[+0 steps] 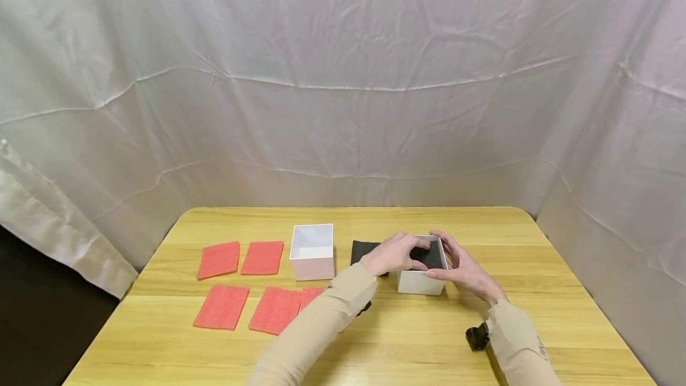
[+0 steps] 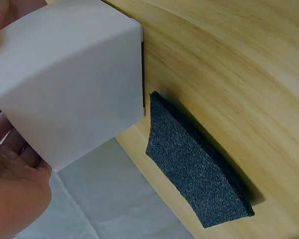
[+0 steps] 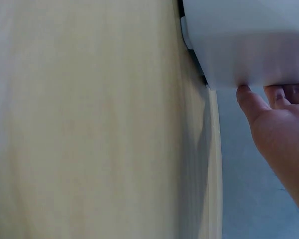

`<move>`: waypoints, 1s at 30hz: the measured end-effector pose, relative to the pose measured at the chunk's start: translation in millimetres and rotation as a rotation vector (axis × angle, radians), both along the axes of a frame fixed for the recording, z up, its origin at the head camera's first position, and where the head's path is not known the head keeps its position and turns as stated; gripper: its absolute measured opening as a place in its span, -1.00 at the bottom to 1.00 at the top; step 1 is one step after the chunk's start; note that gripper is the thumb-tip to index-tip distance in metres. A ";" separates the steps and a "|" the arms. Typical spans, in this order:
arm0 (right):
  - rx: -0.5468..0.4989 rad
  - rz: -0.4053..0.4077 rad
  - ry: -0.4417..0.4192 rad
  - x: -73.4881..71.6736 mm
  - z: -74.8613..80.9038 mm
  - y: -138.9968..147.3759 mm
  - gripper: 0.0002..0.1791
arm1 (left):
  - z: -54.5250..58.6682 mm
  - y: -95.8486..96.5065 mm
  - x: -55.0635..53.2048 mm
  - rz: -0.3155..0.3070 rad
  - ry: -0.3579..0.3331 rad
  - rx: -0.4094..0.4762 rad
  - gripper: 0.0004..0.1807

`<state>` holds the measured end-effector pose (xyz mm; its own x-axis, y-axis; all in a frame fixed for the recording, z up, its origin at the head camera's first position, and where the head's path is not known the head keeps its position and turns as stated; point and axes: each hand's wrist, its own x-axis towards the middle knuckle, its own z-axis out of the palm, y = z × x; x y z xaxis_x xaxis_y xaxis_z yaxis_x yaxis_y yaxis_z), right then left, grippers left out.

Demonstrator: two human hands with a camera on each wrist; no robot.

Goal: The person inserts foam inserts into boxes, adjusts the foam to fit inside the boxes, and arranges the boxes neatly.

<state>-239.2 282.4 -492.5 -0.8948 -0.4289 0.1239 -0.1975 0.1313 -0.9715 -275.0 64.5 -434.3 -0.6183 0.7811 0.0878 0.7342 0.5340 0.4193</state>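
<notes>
My right hand grips the white box by its right side, the thumb at the near rim and the fingers toward the far side. My left hand reaches over the box's opening from the left. Its thumb and fingers hold a black foam square inside the mouth; the fingertips are partly hidden. In the left wrist view, the left hand is at the box's rim. The right wrist view shows the right hand with its fingertips against the box wall. Another black foam square lies on the table beside the box, half covered by the left hand in the head view.
A second white box, open at the top, stands left of the hands. Several red foam squares lie flat on the left half of the wooden table; my left sleeve covers part of one. Grey curtains hang behind.
</notes>
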 end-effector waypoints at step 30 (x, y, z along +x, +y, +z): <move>0.025 -0.006 0.019 0.6 -0.1 -0.2 -0.05 | -8.0 -2.6 1.1 0.040 -0.010 0.099 -0.50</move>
